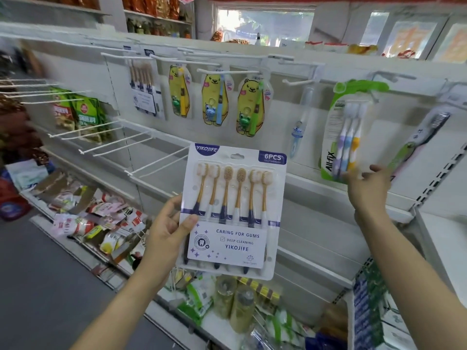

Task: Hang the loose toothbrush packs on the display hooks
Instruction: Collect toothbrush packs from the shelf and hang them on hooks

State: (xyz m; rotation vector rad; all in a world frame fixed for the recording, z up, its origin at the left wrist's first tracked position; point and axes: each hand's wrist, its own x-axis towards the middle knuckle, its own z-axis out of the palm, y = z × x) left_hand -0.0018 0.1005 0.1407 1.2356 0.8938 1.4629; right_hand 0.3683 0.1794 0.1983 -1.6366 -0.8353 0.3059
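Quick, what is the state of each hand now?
Left hand: holds the six-brush pack by its left edge.
Right hand: open, fingers at the bottom of the hanging green three-brush pack, gripping nothing.

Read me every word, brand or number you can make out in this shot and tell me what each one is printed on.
"YIKOJIFE", "6PCS", "CARING FOR GUMS", "DEEP CLEANING", "YIKOJIFE": six-brush pack gripped in the left hand.
"TOOTHBRUSH" under "6PCS": small, only just legible.
"All-fix": green three-brush pack by the right hand.
Bear-shaped packs, the hanging navy pack, green snack bags and lower-shelf goods: print too blurred to read.
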